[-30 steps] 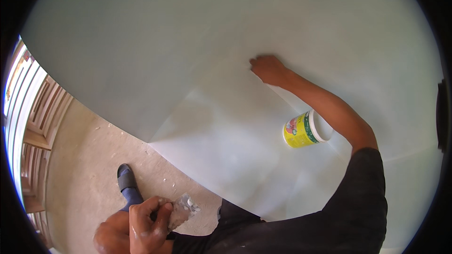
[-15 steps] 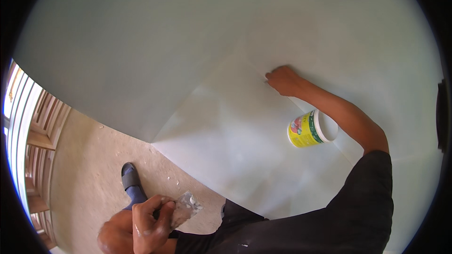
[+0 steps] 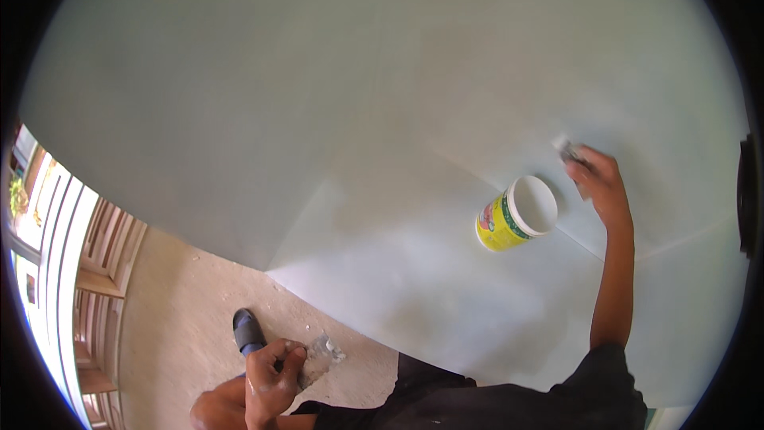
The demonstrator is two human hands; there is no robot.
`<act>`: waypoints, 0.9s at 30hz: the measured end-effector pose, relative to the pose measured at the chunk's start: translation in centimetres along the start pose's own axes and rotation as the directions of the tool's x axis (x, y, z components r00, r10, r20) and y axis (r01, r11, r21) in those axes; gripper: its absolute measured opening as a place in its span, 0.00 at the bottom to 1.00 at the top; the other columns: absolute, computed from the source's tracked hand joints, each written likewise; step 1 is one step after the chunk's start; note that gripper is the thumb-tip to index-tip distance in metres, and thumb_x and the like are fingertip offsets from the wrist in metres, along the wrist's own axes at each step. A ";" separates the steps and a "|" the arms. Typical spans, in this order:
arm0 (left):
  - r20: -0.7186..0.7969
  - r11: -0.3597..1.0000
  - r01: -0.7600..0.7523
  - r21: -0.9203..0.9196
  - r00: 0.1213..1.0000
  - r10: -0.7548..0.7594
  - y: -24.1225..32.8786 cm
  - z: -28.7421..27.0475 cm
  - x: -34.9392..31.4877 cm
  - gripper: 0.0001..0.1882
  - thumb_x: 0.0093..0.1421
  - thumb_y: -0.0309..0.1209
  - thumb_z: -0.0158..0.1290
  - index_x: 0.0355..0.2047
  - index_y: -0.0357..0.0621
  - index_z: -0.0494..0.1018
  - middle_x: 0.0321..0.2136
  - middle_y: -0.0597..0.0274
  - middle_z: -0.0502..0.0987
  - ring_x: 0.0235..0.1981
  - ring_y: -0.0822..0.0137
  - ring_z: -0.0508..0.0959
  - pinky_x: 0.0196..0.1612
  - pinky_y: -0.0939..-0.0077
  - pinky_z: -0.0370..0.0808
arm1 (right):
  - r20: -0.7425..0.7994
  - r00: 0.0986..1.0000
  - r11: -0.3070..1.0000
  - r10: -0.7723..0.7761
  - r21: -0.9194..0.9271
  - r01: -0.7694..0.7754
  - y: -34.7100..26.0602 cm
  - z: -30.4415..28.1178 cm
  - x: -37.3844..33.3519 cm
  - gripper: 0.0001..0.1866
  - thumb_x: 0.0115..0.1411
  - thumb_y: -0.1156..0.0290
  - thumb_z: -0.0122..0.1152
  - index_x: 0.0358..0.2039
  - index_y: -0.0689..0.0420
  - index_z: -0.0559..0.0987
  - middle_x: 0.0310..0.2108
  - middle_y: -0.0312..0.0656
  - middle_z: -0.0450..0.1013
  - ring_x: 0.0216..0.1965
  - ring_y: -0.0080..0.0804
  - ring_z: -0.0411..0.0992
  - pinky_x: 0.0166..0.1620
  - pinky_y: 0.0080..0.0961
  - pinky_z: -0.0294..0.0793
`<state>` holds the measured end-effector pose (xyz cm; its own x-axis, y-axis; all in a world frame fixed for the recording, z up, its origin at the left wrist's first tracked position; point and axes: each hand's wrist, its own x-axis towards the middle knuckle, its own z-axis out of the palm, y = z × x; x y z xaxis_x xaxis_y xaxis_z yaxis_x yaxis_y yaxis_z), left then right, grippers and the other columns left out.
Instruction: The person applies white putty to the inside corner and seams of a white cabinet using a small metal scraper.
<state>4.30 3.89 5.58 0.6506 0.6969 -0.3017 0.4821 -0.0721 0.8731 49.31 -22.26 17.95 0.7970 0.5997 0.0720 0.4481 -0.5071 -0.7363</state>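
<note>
My right hand (image 3: pixel 601 183) is raised at the right, its fingers closed around a small putty knife (image 3: pixel 567 148) with white paste at its end. Motion blurs the tool. Beside that hand, a yellow and green plastic tub (image 3: pixel 501 224) with a white rim rests tilted on the pale panel (image 3: pixel 382 295), its mouth facing the hand. Low on the left, my left hand (image 3: pixel 274 378) pinches a thin flat scraper (image 3: pixel 320 358) smeared with white paste. The scraper is held above the floor, close to my bent knee.
Smooth pale grey-green panels fill most of the view and meet along a faint seam. A concrete floor (image 3: pixel 179 302) with small white crumbs lies at the lower left. My sandalled foot (image 3: pixel 247 331) stands there. Wooden frames (image 3: pixel 103 251) line the far left.
My right hand has left the panel seam and moved right, past the tub, turning so the knife and its paste show. My left hand still holds the scraper.
</note>
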 end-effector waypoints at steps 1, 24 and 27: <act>0.004 1.000 0.003 -0.007 1.000 -0.003 0.0 0.0 0.1 0.07 0.61 0.26 0.56 0.31 0.33 0.79 0.20 0.66 0.76 0.24 0.77 0.72 0.29 0.78 0.68 | -0.076 0.997 0.994 -0.007 0.108 0.015 2.4 -1.3 -1.6 0.11 0.63 0.66 0.62 0.38 0.62 0.80 0.31 0.32 0.70 0.33 0.19 0.66 0.34 0.18 0.63; -0.048 0.962 -0.031 -0.271 0.999 0.018 -2.2 -1.1 -2.4 0.08 0.66 0.29 0.54 0.32 0.37 0.78 0.20 0.68 0.75 0.20 0.78 0.71 0.24 0.82 0.65 | 0.477 0.858 0.672 -0.191 0.701 -0.240 6.9 18.1 -8.0 0.15 0.67 0.64 0.60 0.48 0.61 0.79 0.51 0.43 0.79 0.40 0.26 0.75 0.42 0.26 0.74; -0.135 0.924 -0.091 -0.372 0.990 0.043 -0.6 -2.9 -3.7 0.06 0.67 0.24 0.54 0.33 0.35 0.77 0.22 0.71 0.74 0.24 0.79 0.69 0.30 0.83 0.65 | 0.580 0.780 0.799 -0.232 0.571 -0.187 2.4 20.0 -7.7 0.14 0.67 0.64 0.61 0.47 0.60 0.81 0.41 0.35 0.79 0.38 0.23 0.73 0.40 0.24 0.73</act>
<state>-0.09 3.46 7.24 0.5856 0.7832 -0.2090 0.1676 0.1353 0.9765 36.10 -15.71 2.20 0.2828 0.9452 -0.1633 -0.0223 -0.1637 -0.9863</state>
